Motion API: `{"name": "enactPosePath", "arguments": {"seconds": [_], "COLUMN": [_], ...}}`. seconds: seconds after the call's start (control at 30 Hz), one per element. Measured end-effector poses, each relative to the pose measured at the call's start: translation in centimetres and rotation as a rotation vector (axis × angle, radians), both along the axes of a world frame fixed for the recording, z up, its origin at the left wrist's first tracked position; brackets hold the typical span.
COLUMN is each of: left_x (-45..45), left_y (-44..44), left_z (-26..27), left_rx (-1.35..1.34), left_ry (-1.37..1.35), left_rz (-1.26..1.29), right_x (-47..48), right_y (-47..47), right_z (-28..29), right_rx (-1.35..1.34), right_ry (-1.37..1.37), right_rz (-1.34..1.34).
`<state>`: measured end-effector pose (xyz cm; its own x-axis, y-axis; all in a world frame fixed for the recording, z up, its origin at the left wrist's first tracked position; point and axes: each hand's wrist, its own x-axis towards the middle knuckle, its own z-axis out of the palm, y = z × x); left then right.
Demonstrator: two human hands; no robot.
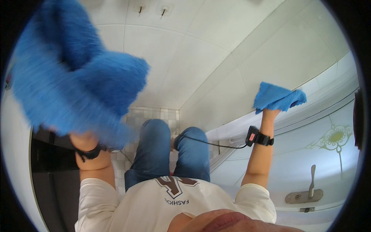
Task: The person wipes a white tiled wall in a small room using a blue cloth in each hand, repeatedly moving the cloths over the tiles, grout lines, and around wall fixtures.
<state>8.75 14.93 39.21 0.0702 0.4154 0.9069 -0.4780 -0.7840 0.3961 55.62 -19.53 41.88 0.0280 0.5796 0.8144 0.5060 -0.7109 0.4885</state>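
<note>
A large blue cloth (87, 78), blurred by motion, hangs from my left hand (84, 139) and fills the upper left; most of that hand's fingers are covered or blurred. At the right, my right hand (272, 111) is raised by the white ledge along the wall, with a smaller blue cloth (274, 97) draped over its fingers. Whether those fingers are closed on the cloth is hidden. Both wrists wear black straps, and a black device (252, 136) with a cable sits at the right wrist.
Pale tiled walls (156, 58) stand ahead, with two small hooks (140, 10) near the top. A glass door (301, 162) with a metal handle (311, 185) is at the right. Dark cabinet fronts (55, 174) stand at the left. The tiled floor (132, 124) lies below.
</note>
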Motion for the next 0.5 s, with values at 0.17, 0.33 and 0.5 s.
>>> {"name": "enactPosePath", "arguments": {"seconds": [0.17, 0.33, 0.5], "left_x": [-3.1, -3.4, -4.0], "left_y": [0.0, -0.1, 0.0], "left_z": [2.1, 2.8, 3.4], "left_rx": [0.041, 0.05, 0.048], "left_ry": [0.041, 0.072, 0.101], "left_rz": [0.106, 0.125, 0.174], "right_x": [0.7, -2.1, -1.6], "right_y": [3.1, 3.3, 3.9], "right_z": [-2.3, -1.6, -2.6], "right_rx": [-0.015, 0.158, 0.169], "right_ry": [0.08, 0.437, 0.249], "right_rz": [-0.023, 0.055, 0.046]}}
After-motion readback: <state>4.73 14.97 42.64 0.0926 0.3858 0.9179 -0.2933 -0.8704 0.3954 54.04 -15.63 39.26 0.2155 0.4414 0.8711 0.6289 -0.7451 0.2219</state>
